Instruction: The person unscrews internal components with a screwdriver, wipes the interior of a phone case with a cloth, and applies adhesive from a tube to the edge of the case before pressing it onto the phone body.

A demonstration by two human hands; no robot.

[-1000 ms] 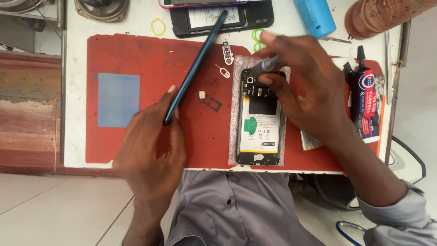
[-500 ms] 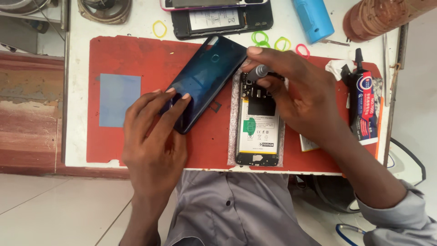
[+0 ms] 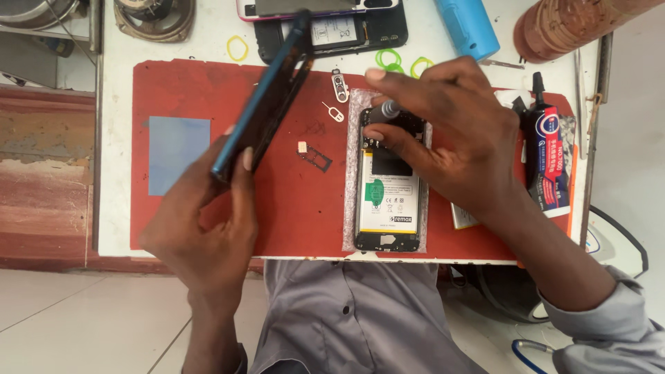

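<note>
My left hand [image 3: 208,228] grips the back cover [image 3: 267,97] edge-on, angled toward upper centre; my right hand [image 3: 450,138] apparently pinches a screwdriver [image 3: 389,109] over the opened phone [image 3: 389,180].

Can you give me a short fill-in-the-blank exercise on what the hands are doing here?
1. The left hand holds a blue back cover tilted on its ____.
2. The right hand presses a screwdriver to the opened phone's ____ end.
3. The phone lies on a ____ mat.

Missing words: edge; top; red
</note>
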